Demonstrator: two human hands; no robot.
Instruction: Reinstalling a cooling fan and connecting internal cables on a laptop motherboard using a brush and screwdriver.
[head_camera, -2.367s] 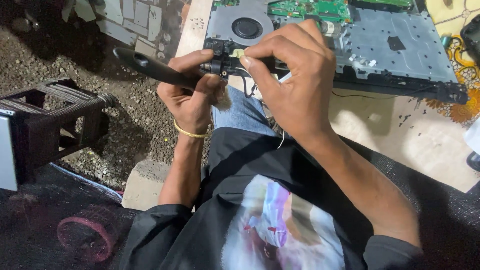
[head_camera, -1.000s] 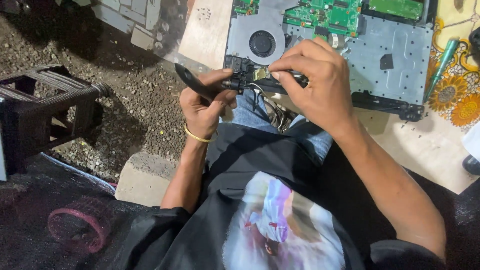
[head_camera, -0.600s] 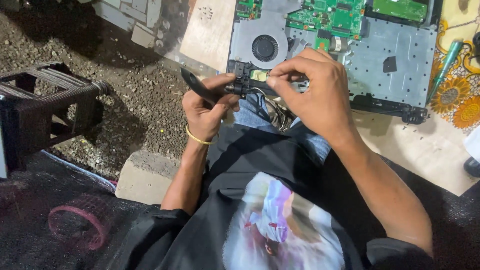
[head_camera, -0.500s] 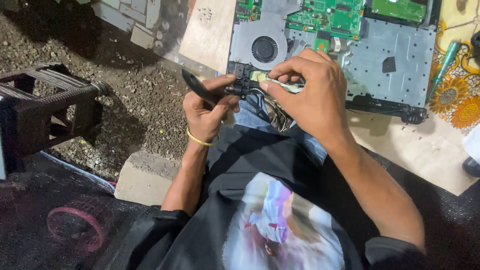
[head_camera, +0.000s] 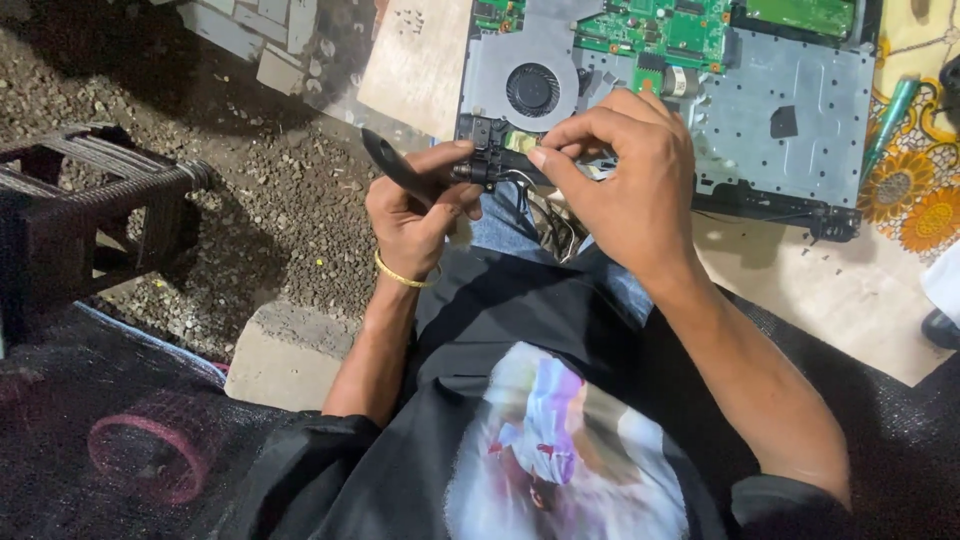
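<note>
At the far left a dark slatted stool (head_camera: 90, 215) stands on the gravel ground (head_camera: 270, 200). Further right, the left hand (head_camera: 415, 215), a thin gold bangle (head_camera: 400, 275) on its wrist, is clenched around a black curved plastic part (head_camera: 400, 170), a slim strip whose pointed end sticks up and left out of the fist while its bulkier, blocky end lies by the thumb. Thin wires (head_camera: 545, 215) trail down from that end toward the lap. The right hand (head_camera: 625, 190) meets it there, thumb and forefinger pinched together on a small pale piece (head_camera: 522, 145) at the part's blocky end, the other fingers curled. Both hands hover just before the near edge of an opened laptop base (head_camera: 790, 120), grey with a round fan (head_camera: 533, 90) and green circuit board (head_camera: 665, 30), lying on a pale board (head_camera: 840, 300).
</note>
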